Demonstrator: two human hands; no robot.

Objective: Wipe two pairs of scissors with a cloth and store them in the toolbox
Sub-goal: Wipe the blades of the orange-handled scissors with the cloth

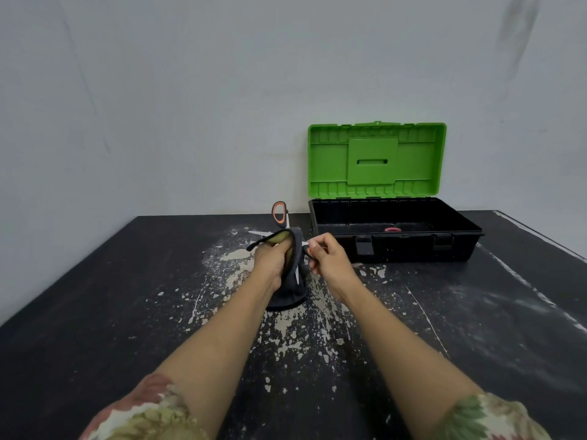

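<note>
Scissors (281,217) held between both hands — cloth (293,274) wrapping the blades.

No readable text, labels, brands or numbers anywhere: none on the toolbox (394,230), its green lid (376,160), or the table (127,296).

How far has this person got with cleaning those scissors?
A pink handle already lies in the open toolbox, probably the first pair stored. The left hand holds the cloth around the orange-handled scissors, steadied by the right hand. Left: storing them.
</note>
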